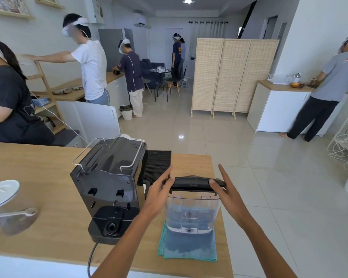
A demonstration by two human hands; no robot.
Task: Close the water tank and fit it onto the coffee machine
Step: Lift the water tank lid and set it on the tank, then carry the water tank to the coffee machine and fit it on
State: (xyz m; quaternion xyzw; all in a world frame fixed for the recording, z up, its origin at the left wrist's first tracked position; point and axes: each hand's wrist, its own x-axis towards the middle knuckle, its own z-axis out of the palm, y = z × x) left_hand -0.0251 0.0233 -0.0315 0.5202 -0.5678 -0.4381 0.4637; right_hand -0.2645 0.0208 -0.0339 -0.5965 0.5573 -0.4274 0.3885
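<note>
Water tank of clear plastic (192,213) is stood upright on a folded teal cloth (189,247) on the wooden tabletop (28,163), just right of the black coffee machine (107,183). Its black lid (195,182) is gripped at both ends by the left hand (159,194) and right hand (226,193).

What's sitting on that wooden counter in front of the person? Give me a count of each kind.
Coffee machine: 1
Water tank with black lid: 1
Teal cloth under the tank: 1
Black mat: 1
Clear jug with white lid, blurred: 1
Total: 5
</note>
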